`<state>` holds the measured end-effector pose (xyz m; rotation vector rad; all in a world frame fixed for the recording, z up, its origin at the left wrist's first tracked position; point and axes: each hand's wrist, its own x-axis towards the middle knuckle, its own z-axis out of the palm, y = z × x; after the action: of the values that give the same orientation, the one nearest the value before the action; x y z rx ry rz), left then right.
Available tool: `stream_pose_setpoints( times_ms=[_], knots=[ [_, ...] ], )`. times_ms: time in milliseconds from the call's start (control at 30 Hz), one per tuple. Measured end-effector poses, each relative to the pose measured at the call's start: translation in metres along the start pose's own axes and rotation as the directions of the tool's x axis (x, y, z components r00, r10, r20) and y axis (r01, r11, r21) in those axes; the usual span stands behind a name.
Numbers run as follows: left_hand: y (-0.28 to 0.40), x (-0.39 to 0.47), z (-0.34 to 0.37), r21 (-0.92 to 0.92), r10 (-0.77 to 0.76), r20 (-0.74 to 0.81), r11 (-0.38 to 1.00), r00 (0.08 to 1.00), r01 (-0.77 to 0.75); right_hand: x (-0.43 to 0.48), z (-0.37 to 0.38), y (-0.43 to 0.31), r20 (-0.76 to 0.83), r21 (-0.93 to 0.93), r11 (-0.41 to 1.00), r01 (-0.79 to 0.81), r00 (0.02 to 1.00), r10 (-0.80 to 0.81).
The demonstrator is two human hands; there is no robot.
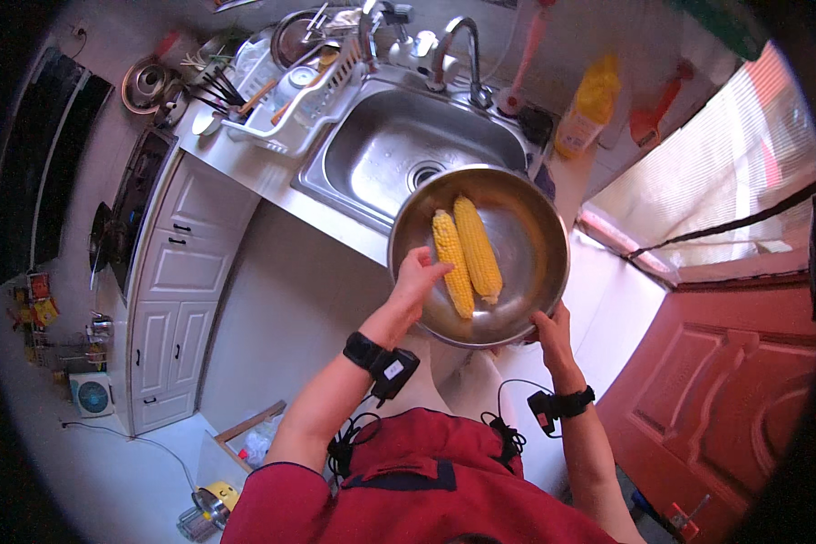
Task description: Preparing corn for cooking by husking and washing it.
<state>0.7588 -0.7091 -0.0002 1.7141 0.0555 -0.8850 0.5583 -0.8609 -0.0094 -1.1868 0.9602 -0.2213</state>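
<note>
A wide stainless steel bowl (530, 238) is held in front of me, partly over the sink's front right corner. Two husked yellow corn cobs, a left cob (454, 265) and a right cob (477, 248), lie side by side inside it. My right hand (552, 328) grips the bowl's lower right rim, thumb on top and fingers hidden beneath. Over the left rim reaches my left hand (416, 282), its thumb and fingers apart. One digit reaches the edge of the left cob; no firm hold on it shows.
Behind the bowl is a steel sink (374, 143) with a curved faucet (459, 34). A white dish rack (292, 132) with chopsticks and dishes stands left on the counter (245, 160). A yellow bottle (588, 109) stands right. A red door (714, 387) is at the right, cabinets (183, 272) at the left.
</note>
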Motion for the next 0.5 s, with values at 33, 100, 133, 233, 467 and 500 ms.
stream_pose_setpoints(
  times_ms=[33,100,133,233,467,500],
  knots=[
    [0.009,-0.008,-0.005,-0.117,0.014,0.116,0.993,0.993,0.0,-0.002,0.001,-0.002,-0.003,-0.01,1.0,0.014,1.0,-0.014],
    [0.033,-0.032,-0.014,-0.213,0.011,0.165,0.977,0.986,0.025,-0.009,0.009,-0.014,-0.057,0.037,0.997,-0.06,0.996,0.062],
    [0.034,-0.036,-0.028,-0.222,0.022,0.17,0.975,0.985,0.017,-0.018,0.024,-0.027,-0.118,0.036,0.999,-0.022,0.993,0.027],
    [0.044,-0.039,-0.07,-0.418,0.066,0.236,0.907,0.969,0.04,-0.032,0.058,-0.038,-0.188,0.04,0.999,0.0,0.982,0.007],
    [0.099,-0.015,-0.175,-0.495,0.172,0.233,0.868,0.957,-0.035,-0.026,0.154,-0.046,-0.345,0.192,0.981,-0.019,0.935,0.086],
    [0.107,-0.011,-0.188,-0.499,0.158,0.213,0.866,0.964,-0.031,-0.02,0.172,-0.05,-0.325,0.275,0.96,-0.059,0.934,0.15]
  ],
)
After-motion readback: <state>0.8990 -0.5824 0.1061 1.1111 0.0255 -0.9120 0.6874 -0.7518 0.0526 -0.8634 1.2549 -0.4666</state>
